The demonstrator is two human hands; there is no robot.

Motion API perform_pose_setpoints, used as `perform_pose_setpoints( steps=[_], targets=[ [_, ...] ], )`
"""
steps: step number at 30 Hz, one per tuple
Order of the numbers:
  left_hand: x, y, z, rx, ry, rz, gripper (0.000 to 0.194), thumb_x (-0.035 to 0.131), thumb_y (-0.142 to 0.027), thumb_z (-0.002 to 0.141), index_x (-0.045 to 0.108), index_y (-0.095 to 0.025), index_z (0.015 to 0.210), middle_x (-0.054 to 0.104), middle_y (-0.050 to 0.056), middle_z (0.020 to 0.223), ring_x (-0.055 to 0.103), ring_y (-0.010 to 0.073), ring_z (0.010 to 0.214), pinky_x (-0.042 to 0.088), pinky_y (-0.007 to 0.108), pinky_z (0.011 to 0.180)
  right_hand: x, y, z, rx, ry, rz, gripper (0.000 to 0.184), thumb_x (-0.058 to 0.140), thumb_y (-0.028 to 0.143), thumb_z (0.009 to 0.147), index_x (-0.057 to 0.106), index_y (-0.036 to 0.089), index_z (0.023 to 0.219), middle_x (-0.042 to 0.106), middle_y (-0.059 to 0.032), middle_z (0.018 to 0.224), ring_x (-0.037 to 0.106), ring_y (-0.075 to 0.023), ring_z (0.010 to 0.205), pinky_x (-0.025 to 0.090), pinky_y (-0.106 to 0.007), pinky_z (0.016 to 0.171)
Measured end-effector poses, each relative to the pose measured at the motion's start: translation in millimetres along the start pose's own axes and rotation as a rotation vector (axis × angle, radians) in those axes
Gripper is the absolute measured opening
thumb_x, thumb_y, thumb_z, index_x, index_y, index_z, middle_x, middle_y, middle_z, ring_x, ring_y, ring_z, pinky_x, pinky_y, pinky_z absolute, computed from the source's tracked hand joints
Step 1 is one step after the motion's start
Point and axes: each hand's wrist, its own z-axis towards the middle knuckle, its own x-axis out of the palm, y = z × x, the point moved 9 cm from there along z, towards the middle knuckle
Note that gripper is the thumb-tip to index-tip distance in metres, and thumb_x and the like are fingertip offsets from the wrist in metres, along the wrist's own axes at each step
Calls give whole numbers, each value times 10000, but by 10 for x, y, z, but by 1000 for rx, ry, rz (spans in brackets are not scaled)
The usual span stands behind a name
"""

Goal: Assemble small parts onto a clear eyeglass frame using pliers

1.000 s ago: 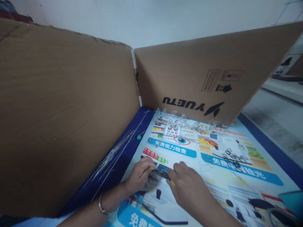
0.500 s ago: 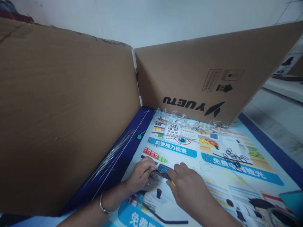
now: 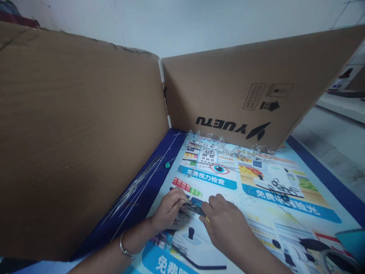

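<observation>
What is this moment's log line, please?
left hand: pinching small shiny wiry piece (details unclear); right hand: gripping dark metal tool with yellow handle; tool tip: beside left hand

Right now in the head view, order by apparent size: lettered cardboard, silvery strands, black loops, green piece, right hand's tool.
1. Lettered cardboard
2. Silvery strands
3. Black loops
4. Green piece
Tool in right hand: partly hidden, unranked.

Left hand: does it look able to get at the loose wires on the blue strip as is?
Likely yes: nothing visible stands between the left hand and the wires. It seems busy pinching something small at the tip of the pliers, though, so it may need to let go first.
</observation>
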Motion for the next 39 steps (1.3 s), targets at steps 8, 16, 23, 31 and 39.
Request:
perform_pose_setpoints(
  steps=[8,16,23,31,39],
  targets=[
    [8,10,4,-27,-1,-16,216,385,-235,875,514,-152,723,491,25,719,466,134,699,389,252,667,33,-2,3,19,65,25,82,489,248,789,558,207,806,544,-56,807,471,-210,799,326,-290,603],
    [-75,199,2,-227,-106,-173,256,372,-272,879,487,-155,682,477,-2,678,482,112,637,405,236,638,17,-347,105,-4,56,220,167,450,307,819,563,197,875,543,-47,830,464,-193,840,358,-310,726],
    [-34,326,-15,-347,-146,-352,250,386,-319,871,451,-167,683,472,-37,611,469,92,544,399,221,567,342,-510,172,-29,105,377,183,448,313,812,559,190,892,541,-42,828,472,-186,840,365,-298,713],
    [16,436,-58,-427,-194,-516,250,429,-359,852,443,-170,689,472,-46,567,452,86,516,381,213,543,468,-451,165,-17,117,372,145,472,294,787,557,191,843,530,-33,805,465,-183,832,352,-285,713],
    [55,430,-66,-450,-218,-678,242,465,-350,841,448,-163,689,480,-46,556,433,73,502,343,192,514,553,-489,164,1,148,471,112,505,269,753,561,209,829,536,-5,775,483,-160,793,350,-247,676]
  ],
)
